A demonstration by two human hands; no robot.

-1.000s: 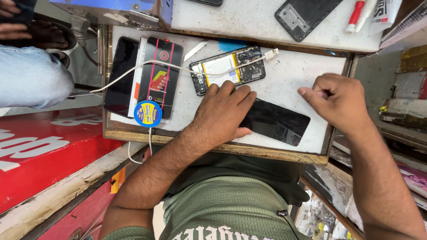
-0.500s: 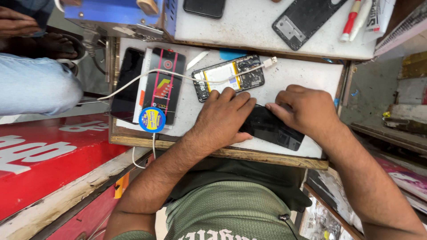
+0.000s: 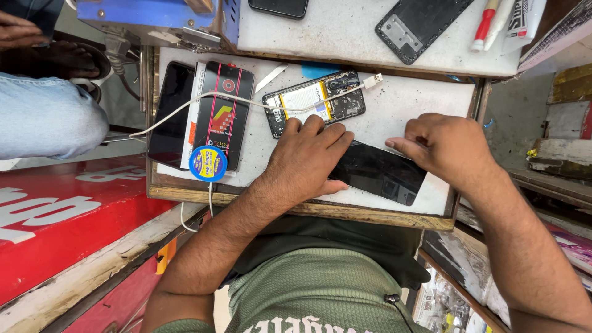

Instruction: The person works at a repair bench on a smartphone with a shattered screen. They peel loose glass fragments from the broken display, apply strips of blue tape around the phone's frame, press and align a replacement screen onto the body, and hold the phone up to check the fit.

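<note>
On tray [image 3: 382, 213] | left hand [image 3: 308, 161] flat, right hand [image 3: 445, 147] fingers curled, both pressing black screen [image 3: 379, 172] | opened phone [image 3: 314, 102] beside

My left hand [image 3: 308, 157] covers the near end of the black screen panel [image 3: 382, 172] and the lower edge of the opened phone [image 3: 314, 102]; my right hand [image 3: 447, 148] hides the panel's far corner; I cannot tell whether either grip presses or merely rests. The dark phone [image 3: 279, 6] and the red pen [image 3: 484, 24] are cut by the top edge; the label on the round blue spool [image 3: 208, 163] is too small to make out; a neighbouring person's knee [image 3: 49, 114] runs off the left edge.
</note>
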